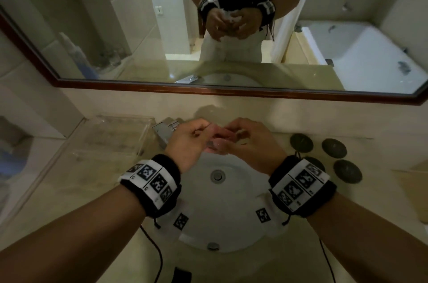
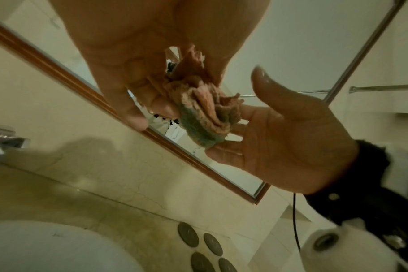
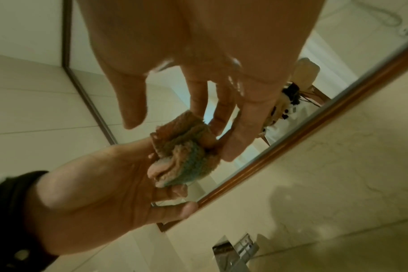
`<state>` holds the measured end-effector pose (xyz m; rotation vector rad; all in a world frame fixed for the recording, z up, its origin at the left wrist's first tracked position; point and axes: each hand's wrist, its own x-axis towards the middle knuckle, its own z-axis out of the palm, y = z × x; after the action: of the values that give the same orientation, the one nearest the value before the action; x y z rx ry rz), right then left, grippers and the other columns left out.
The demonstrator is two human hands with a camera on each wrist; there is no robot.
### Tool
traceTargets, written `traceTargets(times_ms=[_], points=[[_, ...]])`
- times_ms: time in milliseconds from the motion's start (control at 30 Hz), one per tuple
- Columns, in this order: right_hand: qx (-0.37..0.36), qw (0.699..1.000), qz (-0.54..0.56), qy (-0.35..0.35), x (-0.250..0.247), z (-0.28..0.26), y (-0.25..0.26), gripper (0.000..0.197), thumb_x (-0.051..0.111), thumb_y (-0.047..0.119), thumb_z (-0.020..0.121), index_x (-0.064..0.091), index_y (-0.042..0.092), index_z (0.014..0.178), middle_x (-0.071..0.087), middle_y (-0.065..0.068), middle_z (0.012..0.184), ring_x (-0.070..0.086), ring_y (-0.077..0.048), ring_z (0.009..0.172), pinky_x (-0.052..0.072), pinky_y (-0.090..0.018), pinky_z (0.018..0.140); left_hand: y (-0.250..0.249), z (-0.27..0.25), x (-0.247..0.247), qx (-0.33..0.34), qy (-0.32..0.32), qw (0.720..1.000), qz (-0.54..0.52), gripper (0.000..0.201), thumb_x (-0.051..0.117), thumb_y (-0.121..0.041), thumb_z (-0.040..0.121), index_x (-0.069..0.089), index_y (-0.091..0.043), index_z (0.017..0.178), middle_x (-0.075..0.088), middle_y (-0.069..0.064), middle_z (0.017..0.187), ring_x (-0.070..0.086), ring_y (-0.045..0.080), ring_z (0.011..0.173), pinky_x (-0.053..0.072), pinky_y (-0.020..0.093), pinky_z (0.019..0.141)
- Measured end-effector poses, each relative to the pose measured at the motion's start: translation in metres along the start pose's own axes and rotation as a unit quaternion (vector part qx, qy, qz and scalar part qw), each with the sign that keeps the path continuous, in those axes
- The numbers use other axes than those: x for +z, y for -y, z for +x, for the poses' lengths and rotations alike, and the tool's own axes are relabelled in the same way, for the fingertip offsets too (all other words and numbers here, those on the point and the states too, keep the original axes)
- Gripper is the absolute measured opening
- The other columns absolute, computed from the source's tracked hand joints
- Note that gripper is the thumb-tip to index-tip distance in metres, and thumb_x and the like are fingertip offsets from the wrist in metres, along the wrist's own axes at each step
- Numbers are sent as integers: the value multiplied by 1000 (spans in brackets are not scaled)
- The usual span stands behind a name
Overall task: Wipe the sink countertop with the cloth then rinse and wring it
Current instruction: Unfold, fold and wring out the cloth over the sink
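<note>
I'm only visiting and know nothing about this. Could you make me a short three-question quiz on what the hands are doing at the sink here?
1. True or false: the bunched cloth lies flat on the countertop.
2. Which holds the cloth? A) left hand only B) right hand only C) both hands together
3. Fill in: the hands hang over the white ____, in front of the mirror.

Key
1. False: it is bunched up between the fingers, above the basin.
2. C: the left hand grips one end, and the right hand's fingers hold the other.
3. sink
</note>
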<state>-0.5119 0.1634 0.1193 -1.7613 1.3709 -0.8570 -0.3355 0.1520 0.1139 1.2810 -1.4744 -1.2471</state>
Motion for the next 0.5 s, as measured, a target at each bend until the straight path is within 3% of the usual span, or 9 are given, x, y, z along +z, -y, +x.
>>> traceTargets(times_ms=[100, 233, 300, 367, 500], points=[[-4, 999, -31, -13, 10, -10, 20, 26, 74, 48, 70, 64, 27, 82, 69, 9, 78, 65, -8, 73, 57, -39, 70, -11, -19, -9, -1, 38, 999, -39, 28, 55, -14, 99, 63, 12, 95, 75, 21, 86, 72, 40, 71, 62, 43, 65], [23, 999, 36, -4, 33, -23, 38, 19, 77, 36, 65, 65, 26, 76, 70, 0, 72, 69, -21, 71, 57, -52, 70, -17, -50, -31, 28, 49, 998, -14, 12, 62, -10, 93, 63, 0, 88, 75, 18, 78, 73, 38, 67, 62, 51, 68], [36, 995, 85, -30, 44, -30, 49, 12, 76, 28, 70, 67, 23, 76, 71, -2, 73, 70, -25, 74, 57, -55, 72, -14, -63, -44, 33, 38, 999, -12, 6, 67, -4, 89, 62, -2, 89, 72, 15, 77, 73, 37, 68, 61, 54, 69], [49, 989, 132, -52, 53, -38, 60, 5, 73, 15, 79, 68, 14, 80, 72, -7, 76, 71, -27, 75, 57, -53, 75, -9, -71, -55, 39, 34, 999, 5, 13, 71, -1, 85, 62, -6, 93, 71, 16, 85, 74, 37, 73, 61, 55, 70], [26, 986, 118, -116, 66, -52, 77, 8, 74, 15, 73, 66, 13, 75, 71, -13, 75, 69, -33, 71, 58, -53, 68, -3, -89, -72, 34, 38, 998, 45, 34, 78, -13, 69, 66, -29, 95, 71, 6, 97, 74, 29, 82, 61, 52, 75]])
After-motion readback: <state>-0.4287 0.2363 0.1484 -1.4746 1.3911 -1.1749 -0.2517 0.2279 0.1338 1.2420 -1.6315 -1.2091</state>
